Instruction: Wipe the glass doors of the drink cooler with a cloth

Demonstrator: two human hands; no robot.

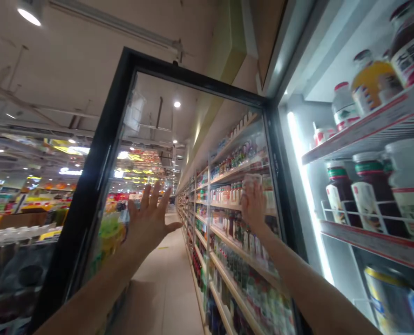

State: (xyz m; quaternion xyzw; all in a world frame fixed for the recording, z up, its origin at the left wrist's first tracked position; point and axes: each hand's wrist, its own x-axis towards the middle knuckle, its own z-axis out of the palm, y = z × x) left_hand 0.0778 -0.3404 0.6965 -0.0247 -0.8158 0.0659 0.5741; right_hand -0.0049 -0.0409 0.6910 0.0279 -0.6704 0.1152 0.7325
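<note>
Glass door: swung open ahead of both hands, its pane lying behind the fingers and spanning the gap between them.
Left hand: fingers and thumb spread wide, nothing in its hold; whether the palm meets the glass or stops just short, I cannot tell.
Right hand: fingers pointing up, fairly straight and close together, seemingly pressing a pale cloth to the pane – blur hides the exact grip.
Slip risk: the cloth could slide from under the right fingers if their pressure slackens.
Swing risk: the door could turn about its right side, which looks hinged, if the left hand pushes harder near the far edge.
Knock risk: fingers could strike the dark frame if either hand travels too far sideways or upward.
Frame edges: one upright left of the left hand, one close to the right of the right hand, and a top bar above both.
Open room: most lies between the hands and above them, over bare glass; the right hand has little margin on its outer side.
Cooler side: right of the right hand, past the frame, a light strip and green-capped bottles.
Beyond the pane: stocked shelves behind the right hand, aisle floor below and between.
</note>
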